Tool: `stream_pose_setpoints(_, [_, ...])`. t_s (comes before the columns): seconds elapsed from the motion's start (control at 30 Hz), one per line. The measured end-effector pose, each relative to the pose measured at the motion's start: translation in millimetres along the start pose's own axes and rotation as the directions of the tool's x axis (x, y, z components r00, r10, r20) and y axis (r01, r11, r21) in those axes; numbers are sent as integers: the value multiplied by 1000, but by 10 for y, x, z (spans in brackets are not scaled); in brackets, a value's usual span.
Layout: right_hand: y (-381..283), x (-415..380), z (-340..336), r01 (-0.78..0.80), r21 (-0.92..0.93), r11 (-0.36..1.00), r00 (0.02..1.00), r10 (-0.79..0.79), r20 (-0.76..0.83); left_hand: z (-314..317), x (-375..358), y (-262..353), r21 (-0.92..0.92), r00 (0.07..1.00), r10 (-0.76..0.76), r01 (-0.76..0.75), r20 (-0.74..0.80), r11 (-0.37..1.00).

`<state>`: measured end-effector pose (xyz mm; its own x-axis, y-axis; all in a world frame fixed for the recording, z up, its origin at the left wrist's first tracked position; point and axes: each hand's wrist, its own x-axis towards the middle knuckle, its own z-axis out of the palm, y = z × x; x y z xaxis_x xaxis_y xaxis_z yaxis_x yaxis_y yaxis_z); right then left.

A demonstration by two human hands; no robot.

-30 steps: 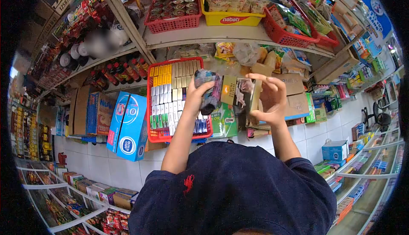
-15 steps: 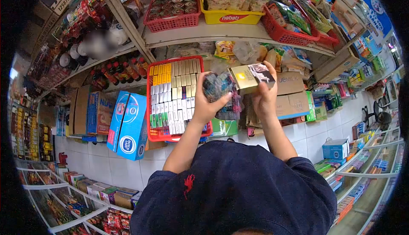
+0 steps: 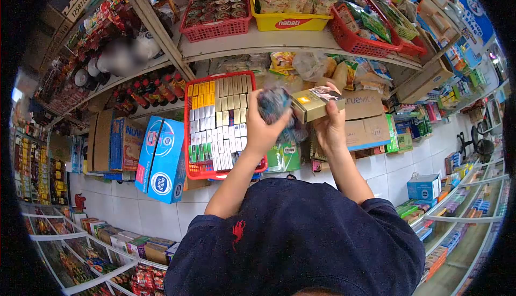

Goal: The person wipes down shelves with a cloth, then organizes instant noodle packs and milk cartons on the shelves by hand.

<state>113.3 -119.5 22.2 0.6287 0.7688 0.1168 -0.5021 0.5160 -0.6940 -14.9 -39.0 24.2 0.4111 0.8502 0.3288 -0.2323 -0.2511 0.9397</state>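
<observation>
My left hand (image 3: 263, 133) is closed around a crumpled dark, multicoloured cloth (image 3: 273, 105), which motion blurs. Beside it, my right hand (image 3: 331, 127) grips a gold box (image 3: 315, 104) with a dark picture on its upper face, thumb on the near side and fingers behind. The cloth overlaps the box's left end in this view. Below and left of the hands stands a red basket (image 3: 189, 169) filled with rows of small packs in yellow, gold, silver, white and green.
A blue Dutch Lady carton (image 3: 161, 159) leans left of the basket. Behind my right hand sits a brown milk carton (image 3: 368, 124). Overhead, a shelf (image 3: 290, 42) carries a yellow Nabati tray (image 3: 290, 23) and red baskets of goods. Glass cases (image 3: 80, 237) line the lower left.
The gold box has tilted, so more of its near side shows. The cloth in my left hand has bunched up higher and no longer hangs as far down.
</observation>
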Motion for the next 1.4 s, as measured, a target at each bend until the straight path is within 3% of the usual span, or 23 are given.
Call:
stream_pose_setpoints(0.1, [24, 8, -13, 22, -33, 999, 998, -23, -54, 24, -115, 124, 104, 958, 202, -226, 201, 969])
stream_pose_setpoints(0.13, [13, 7, -29, -18, -49, 999, 1000, 17, -14, 26, -108, 67, 5, 980, 109, -111, 167, 994])
stream_pose_setpoints(0.23, [42, 29, -134, -60, -177, 982, 996, 71, 61, -2, -18, 22, -178, 1000, 4, -4, 1, 984])
stream_pose_setpoints(0.3, [19, -5, -135, 69, -484, 872, 977, 38, 209, -64, 38, -36, -149, 999, 16, -21, -35, 989])
stream_pose_setpoints(0.37, [2, -3, -122, 107, -484, 869, 978, -5, 207, -102, 85, -3, -82, 999, -18, 15, -37, 997])
stream_pose_setpoints(0.43, [-12, 57, -165, 350, -810, 471, 937, -189, 295, -76, 84, -5, -36, 1000, -10, 9, -27, 999])
stream_pose_setpoints(0.47, [-46, 62, -160, 469, -836, 284, 873, -294, 389, -37, 68, -13, 52, 1000, 17, -17, -6, 999])
stream_pose_setpoints(0.5, [-76, 77, -142, 468, -837, 284, 873, -294, 388, -2, 54, -25, 138, 999, 42, -44, 18, 989])
stream_pose_setpoints(0.57, [-139, 85, -141, 591, -798, 117, 795, -254, 551, 76, 44, -54, 143, 992, -8, -10, 125, 990])
stream_pose_setpoints(0.6, [-183, 65, -120, 517, -852, 79, 850, -164, 500, 140, 29, -18, 128, 983, 39, -63, 180, 990])
stream_pose_setpoints(0.63, [-213, 66, -142, 516, -853, 75, 850, -170, 499, 204, 19, 45, 109, 968, 90, -118, 236, 987])
stream_pose_setpoints(0.7, [-303, 78, -216, 530, -844, 84, 841, -181, 510, 257, 69, 113, 157, 961, 51, -97, 273, 983])
stream_pose_setpoints(0.77, [-428, 10, -229, 555, -825, 102, 819, -238, 522, 264, 208, 35, 144, 961, -83, 45, 265, 989])
stream_pose_setpoints(0.83, [-475, -9, -217, 507, -861, 49, 853, -174, 492, 297, 145, 110, 128, 953, -3, -37, 301, 991])
stream_pose_setpoints(0.87, [-482, 2, -253, 513, -858, -18, 850, -130, 511, 304, 111, 147, 77, 920, 30, -66, 392, 995])
stream_pose_setpoints(0.9, [-485, -33, -275, 503, -864, -17, 856, -128, 501, 307, 75, 170, 24, 877, 64, -85, 477, 996])
stream_pose_setpoints(0.97, [-497, -36, -284, 554, -823, 126, 829, -177, 531, 308, 117, 164, 6, 890, 82, -96, 449, 995])
stream_pose_setpoints(1.03, [-499, -46, -309, 620, -778, 99, 774, -240, 586, 267, 175, 120, 91, 934, -157, 135, 320, 987])
stream_pose_setpoints(1.1, [-493, -53, -302, 580, -805, 126, 808, -216, 548, 270, 136, 142, 99, 940, -116, 89, 322, 991])
stream_pose_setpoints(1.17, [-454, -57, -337, 579, -797, 170, 813, -197, 548, 270, 38, 216, 32, 886, 132, -164, 445, 986])
stream_pose_setpoints(1.23, [-380, -72, -386, 579, -787, 215, 815, -169, 554, 275, 14, 229, 1, 887, 159, -176, 433, 984])
stream_pose_setpoints(1.3, [-247, -154, -385, 440, -671, 597, 896, -236, 376, 308, 30, 182, -157, 965, -26, 68, 260, 985])
stream_pose_setpoints(1.4, [30, -156, -196, 348, -488, 801, 929, -224, 295, 339, 14, 135, -160, 977, -35, 70, 210, 985])
